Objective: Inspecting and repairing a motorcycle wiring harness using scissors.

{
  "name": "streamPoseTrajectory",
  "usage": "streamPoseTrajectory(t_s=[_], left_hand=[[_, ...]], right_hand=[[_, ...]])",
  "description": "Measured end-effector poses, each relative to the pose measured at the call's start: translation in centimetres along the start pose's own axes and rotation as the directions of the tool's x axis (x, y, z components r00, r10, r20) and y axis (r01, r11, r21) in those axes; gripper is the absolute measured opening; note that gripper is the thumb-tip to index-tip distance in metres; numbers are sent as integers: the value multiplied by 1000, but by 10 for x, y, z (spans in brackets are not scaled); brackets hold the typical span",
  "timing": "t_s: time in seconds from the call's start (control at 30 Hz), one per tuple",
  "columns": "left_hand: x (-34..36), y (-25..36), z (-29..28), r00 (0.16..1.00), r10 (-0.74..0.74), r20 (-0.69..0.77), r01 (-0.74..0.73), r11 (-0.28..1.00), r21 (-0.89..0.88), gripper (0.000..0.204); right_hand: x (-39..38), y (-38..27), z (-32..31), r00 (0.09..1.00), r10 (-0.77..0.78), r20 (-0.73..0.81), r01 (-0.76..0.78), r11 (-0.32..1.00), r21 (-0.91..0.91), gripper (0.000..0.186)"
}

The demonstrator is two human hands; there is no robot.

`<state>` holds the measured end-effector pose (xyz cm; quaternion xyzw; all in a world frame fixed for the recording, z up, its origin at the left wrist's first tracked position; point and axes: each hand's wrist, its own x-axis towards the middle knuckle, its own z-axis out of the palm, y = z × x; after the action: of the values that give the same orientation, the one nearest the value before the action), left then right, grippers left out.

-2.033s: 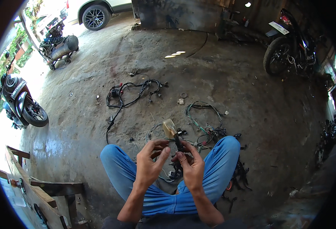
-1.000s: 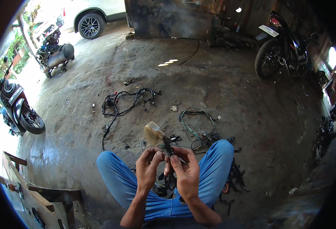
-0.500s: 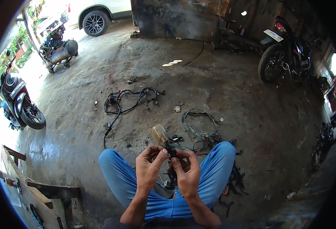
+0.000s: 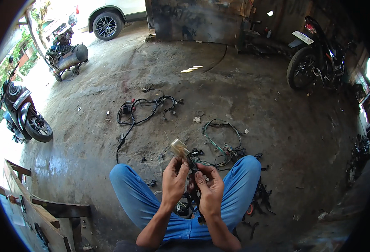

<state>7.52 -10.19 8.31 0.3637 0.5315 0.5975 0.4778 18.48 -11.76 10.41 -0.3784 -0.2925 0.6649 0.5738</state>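
Note:
Between my knees, both hands are closed on a black wiring harness [image 4: 195, 167]. My left hand [image 4: 175, 180] pinches its upper part, just below a translucent yellowish plastic piece [image 4: 179, 148] that sticks up past the fingertips. Thumb and fingers of my right hand [image 4: 210, 187] grip the black length a little lower and to the right. More of the dark harness hangs below, between my wrists, partly hidden by the hands. How the translucent piece joins the harness is hidden by my left fingers.
A black wire harness [image 4: 153, 110] and a coil of greenish wires [image 4: 221, 124] lie on the concrete floor ahead. Dark wire scraps [image 4: 261, 195] lie beside my right knee. A wooden bench [image 4: 59, 208] stands at left. Motorbikes [image 4: 29, 111] and an air compressor [image 4: 70, 57] stand farther off.
The translucent piece has tilted and now looks narrower. My hands have shifted slightly right, and more of the black harness shows between and below them.

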Motion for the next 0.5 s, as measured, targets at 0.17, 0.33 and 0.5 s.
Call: streamPoseTrajectory(t_s=[0.17,0.33,0.5], left_hand=[[6,-5,4,998,-18,52,19,1000,-13,16],[6,-13,4,998,-50,36,50,998,26,15],[13,-41,2,990,133,-44,-133,991,1,21]], right_hand=[[6,2,-9,1000,16,-21,-15,999,52,21],[7,5,-12,992,111,54,-121,961,250,22],[5,2,-3,986,140,88,-162,931,326,25]])
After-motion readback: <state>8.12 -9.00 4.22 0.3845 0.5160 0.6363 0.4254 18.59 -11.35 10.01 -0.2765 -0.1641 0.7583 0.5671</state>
